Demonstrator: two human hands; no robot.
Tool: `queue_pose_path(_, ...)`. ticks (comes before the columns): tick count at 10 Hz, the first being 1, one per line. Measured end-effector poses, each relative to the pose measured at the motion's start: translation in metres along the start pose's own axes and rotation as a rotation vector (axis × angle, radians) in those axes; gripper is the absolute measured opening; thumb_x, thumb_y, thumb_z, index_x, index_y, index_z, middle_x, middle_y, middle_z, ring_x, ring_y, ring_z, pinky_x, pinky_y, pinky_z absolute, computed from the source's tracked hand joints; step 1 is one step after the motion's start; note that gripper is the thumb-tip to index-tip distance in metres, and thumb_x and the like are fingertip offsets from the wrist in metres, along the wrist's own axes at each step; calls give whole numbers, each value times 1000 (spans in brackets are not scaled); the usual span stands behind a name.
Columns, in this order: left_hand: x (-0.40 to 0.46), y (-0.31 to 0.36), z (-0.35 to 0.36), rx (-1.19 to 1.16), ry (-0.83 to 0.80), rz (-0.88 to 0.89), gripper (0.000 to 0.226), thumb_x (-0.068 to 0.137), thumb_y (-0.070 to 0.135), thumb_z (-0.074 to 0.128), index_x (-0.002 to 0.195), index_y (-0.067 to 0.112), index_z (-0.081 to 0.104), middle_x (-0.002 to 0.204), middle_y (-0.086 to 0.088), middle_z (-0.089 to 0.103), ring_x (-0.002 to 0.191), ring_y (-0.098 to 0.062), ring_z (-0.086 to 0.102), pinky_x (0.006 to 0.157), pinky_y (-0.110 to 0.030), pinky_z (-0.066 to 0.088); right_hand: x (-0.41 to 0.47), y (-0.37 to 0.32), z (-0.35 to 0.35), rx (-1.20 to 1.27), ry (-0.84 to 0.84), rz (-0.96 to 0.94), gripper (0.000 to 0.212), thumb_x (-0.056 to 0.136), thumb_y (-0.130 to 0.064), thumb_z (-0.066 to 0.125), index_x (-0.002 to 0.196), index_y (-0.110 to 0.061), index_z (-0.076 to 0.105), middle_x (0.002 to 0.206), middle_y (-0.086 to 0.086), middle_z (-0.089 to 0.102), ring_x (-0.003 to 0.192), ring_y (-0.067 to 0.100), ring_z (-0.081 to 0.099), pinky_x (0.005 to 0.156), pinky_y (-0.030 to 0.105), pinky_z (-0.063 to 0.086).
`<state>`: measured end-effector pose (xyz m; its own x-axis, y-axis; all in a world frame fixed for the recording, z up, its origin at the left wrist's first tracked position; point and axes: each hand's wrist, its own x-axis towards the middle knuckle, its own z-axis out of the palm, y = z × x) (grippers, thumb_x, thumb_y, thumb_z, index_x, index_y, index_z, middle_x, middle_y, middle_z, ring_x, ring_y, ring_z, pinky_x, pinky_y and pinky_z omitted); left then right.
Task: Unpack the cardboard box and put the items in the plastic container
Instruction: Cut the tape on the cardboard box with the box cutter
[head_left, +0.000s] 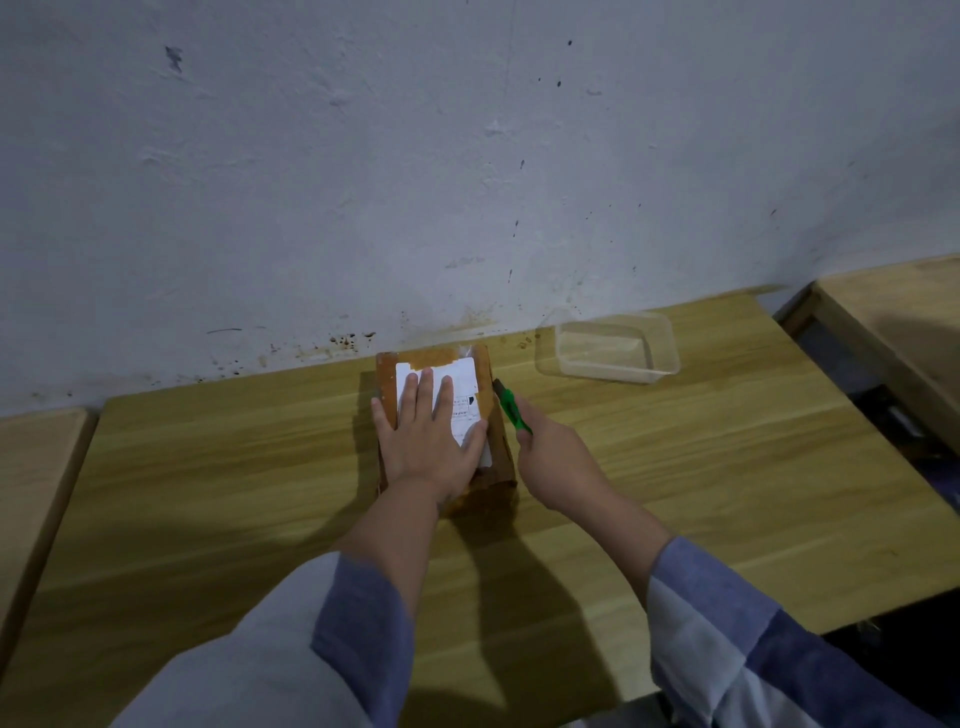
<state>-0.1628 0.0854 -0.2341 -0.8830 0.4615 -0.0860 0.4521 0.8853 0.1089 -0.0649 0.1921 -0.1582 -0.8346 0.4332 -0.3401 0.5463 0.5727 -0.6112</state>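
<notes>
left hand (428, 441) lies palm down and flat on top of the box (491, 457), fingers spread and pointing toward the wall, thumb out along the right side of the label, little finger over the box's left edge. right hand (550, 460) is curled closed around a green cutter (513, 410); the green body sticks out past the thumb side and its dark tip meets the upper right edge of the box. right hand sits just beside the box's right side, knuckles up. both forearms reach forward from the bottom of the view, bare from the wrist to rolled sleeves (363, 623) of blue and pale fabric; the left forearm crosses over the box's near end. the box is brown cardboard, closed, standing on the table (208, 467) close to the wall, with brown tape across its far end and a white label (457, 384) on top. the label bears small print and a black mark near its right edge; the writing is too small to read. a clear plastic container (613, 348), open and with nothing in it, stands on the table to the right of the box and well apart from it, near the wall (467, 156), which is white, scuffed and stained along its base. more wooden surfaces adjoin at left and right.
</notes>
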Motion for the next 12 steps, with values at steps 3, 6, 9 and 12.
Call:
queue_pose_path(3,-1,0,-3,8,-23,0,75,91,68,10,153,28,-3,161,1,-15,146,-18,-19,114,-56,-12,-24,6,6,-10,33,-7,55,99,-13,33,150,-26,18,121,17,61,100,29,61,77,35,51)
queue_pose_path(6,0,0,-2,10,-21,4,76,91,68,10,153,28,-3,161,1,-14,146,-18,-18,113,-56,-13,-39,9,12,3,42,9,53,100,-16,31,150,-29,17,122,14,61,102,26,60,79,32,48)
queue_pose_path(9,0,0,-1,20,-17,9,77,90,70,9,153,28,-2,161,0,-13,147,-20,-17,112,-56,-13,-55,17,16,31,45,-19,54,99,-16,33,149,-30,20,127,10,60,107,26,59,83,33,48)
queue_pose_path(12,0,-1,-1,22,-27,11,78,89,71,8,153,28,-2,161,-1,-13,147,-20,-17,113,-57,-13,-65,26,23,38,77,-33,53,99,-18,34,148,-32,22,123,10,63,104,26,60,88,40,51)
